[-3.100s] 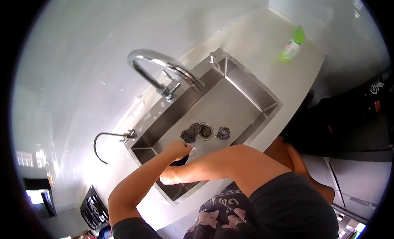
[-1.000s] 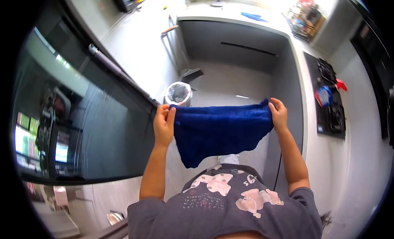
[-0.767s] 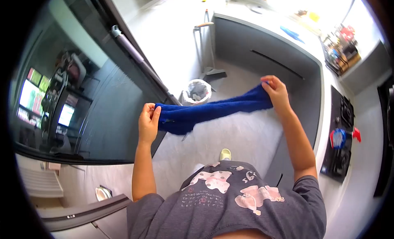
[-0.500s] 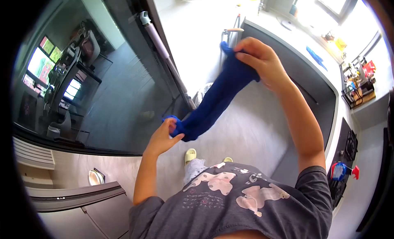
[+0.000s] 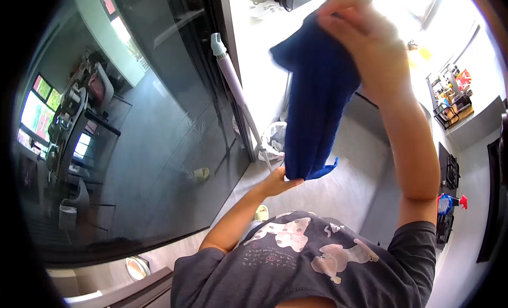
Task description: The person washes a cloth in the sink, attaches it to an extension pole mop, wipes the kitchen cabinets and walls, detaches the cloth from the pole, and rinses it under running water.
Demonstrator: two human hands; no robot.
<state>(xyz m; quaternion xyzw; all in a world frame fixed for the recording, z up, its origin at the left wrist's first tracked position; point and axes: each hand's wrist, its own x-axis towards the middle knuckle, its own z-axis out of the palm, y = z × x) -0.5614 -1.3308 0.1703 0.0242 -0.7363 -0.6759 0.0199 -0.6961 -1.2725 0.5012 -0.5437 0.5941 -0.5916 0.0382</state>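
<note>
A long, folded dark blue cloth (image 5: 320, 101) hangs upright in front of me, stretched between my two hands. Its top edge is pinched in the fingers of my right hand (image 5: 373, 54), raised high and slightly blurred. Down at the lower edge, my left hand (image 5: 278, 183) grips the cloth, thumb on the near side and the other fingers partly hidden behind it. One loose corner sticks out to the left near the top, and another curls to the right at the bottom.
To the left stands a dark glass door (image 5: 159, 149) with a pale pink pole (image 5: 232, 78) leaning by its edge. A plastic bag (image 5: 274, 138) sits on the floor behind the cloth. At right are a stove (image 5: 450, 173), a red-nozzled spray bottle (image 5: 448, 204) and a condiment rack (image 5: 452, 107).
My right hand has risen and come closer, while my left hand has moved right beneath it. The cloth has gone from slanted to nearly vertical. My view has shifted somewhat.
</note>
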